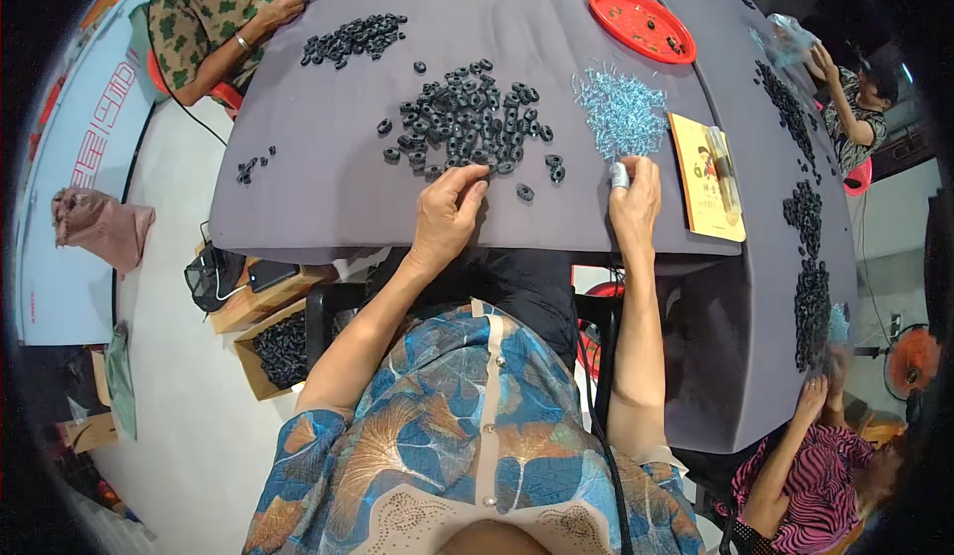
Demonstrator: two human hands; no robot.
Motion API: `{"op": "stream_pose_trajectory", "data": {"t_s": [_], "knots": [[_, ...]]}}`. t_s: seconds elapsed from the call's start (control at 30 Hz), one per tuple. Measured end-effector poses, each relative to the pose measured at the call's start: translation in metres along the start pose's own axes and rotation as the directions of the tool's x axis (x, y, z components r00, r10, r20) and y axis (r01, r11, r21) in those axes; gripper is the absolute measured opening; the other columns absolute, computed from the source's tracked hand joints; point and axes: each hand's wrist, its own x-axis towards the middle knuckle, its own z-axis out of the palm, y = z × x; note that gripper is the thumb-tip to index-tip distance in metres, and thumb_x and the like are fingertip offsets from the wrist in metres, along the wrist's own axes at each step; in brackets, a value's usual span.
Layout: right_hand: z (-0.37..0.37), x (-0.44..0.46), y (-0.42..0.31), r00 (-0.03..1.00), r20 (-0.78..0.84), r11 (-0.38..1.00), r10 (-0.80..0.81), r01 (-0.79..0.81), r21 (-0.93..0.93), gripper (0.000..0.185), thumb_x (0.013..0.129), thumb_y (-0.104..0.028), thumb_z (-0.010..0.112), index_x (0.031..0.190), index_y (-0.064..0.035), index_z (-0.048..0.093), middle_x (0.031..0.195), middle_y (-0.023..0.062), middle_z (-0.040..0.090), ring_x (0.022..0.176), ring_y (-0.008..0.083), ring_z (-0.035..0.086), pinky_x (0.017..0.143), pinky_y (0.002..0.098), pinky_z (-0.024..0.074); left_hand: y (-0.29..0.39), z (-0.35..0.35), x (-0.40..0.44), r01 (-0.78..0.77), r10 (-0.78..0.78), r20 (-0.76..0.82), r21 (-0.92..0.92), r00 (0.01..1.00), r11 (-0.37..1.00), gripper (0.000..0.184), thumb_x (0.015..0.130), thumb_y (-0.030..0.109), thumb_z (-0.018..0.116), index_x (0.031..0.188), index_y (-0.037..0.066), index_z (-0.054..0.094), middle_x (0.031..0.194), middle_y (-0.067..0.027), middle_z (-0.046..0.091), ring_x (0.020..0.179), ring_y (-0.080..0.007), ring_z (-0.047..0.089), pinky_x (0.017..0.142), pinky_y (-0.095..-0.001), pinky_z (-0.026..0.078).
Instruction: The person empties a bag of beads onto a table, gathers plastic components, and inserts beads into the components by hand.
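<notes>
My left hand (449,212) is at the near edge of a heap of small black oval plastic parts (462,113), its thumb and forefinger closed on one of them, mostly hidden by the fingers. Two or three loose black parts lie just right of the heap. My right hand (636,202) rests at the near edge of a pile of tiny shiny bluish-silver pieces (621,108). Its fingers are curled together in a pinch, and what they hold is too small to make out. A grey cover (620,175) sits on one of its fingertips.
A yellow booklet (706,182) with a clear tube lies right of my right hand. Farther back are a red tray (641,24) and another black heap (353,40). Co-workers sit at the far left and along the right. A carton of black parts (278,351) stands below.
</notes>
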Motion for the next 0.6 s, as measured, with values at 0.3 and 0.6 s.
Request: {"op": "stream_pose_trajectory", "data": {"t_s": [0.3,0.6], "knots": [[0.009,0.007,-0.007,0.999,0.046,0.963,-0.001,0.014,-0.268,0.012,0.079,-0.007,0.057,0.088,-0.0009,0.056,0.091,0.0187,0.054,0.084,0.0359,0.057,0.074,0.0444,0.0452,0.003,-0.001,0.0,0.043,-0.043,-0.006,-0.034,0.999,0.999,0.018,0.086,0.007,0.058,0.103,0.001,0.062,0.081,-0.0025,0.064,0.071,-0.0074,0.057,0.065,-0.022,0.047],[0.007,0.001,-0.011,0.997,0.01,0.977,0.072,-0.069,-0.201,0.016,0.081,-0.003,0.048,0.096,0.0024,0.049,0.093,0.0235,0.056,0.085,0.0423,0.056,0.075,0.0483,0.044,-0.011,-0.002,0.002,0.172,-0.196,-0.018,-0.406,0.98,0.898,0.023,0.087,0.004,0.058,0.11,0.001,0.059,0.091,-0.0015,0.061,0.084,-0.0074,0.059,0.071,-0.021,0.049]]}}
